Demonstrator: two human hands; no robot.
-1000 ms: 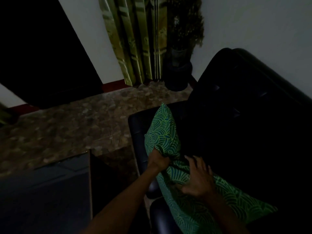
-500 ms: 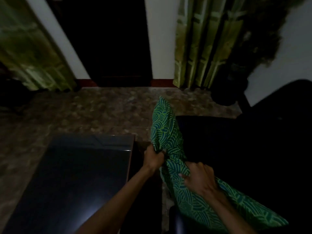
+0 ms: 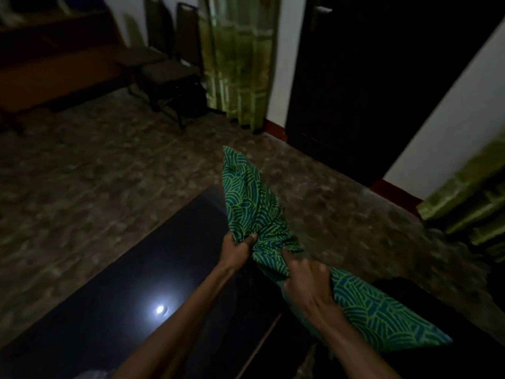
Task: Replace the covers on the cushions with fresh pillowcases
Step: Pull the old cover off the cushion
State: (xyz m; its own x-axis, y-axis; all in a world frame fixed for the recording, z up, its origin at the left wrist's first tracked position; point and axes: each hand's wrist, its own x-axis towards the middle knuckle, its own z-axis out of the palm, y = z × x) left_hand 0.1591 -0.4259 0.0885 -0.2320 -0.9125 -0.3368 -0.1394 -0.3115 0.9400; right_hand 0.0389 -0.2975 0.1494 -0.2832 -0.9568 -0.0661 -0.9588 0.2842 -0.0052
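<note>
Dim room with mottled stone floor (image 3: 109,187) across the middle. Dark glossy table (image 3: 136,283) near left, showing one bright reflected light spot. Dark doorway (image 3: 369,91) far right, between white wall strips with a red skirting. Green curtain (image 3: 240,64) hanging far centre, another curtain (image 3: 470,203) at the right edge. Two dark chairs (image 3: 166,64) far left beside the centre curtain, with brown furniture farther left, too dim to identify. Green leaf-patterned cushion (image 3: 254,203) held up in mid-air near centre, over the table's right edge, one corner pointing up and away, the other end trailing down toward the near right over something dark, not identifiable. Fabric bunched and twisted at its middle between the two hands. Left hand (image 3: 237,248) clenched on a gather of cover at the cushion's left side. Right hand (image 3: 306,280) fisted around the bunched middle, just right of the left hand. Bare forearms entering from the near edge.
</note>
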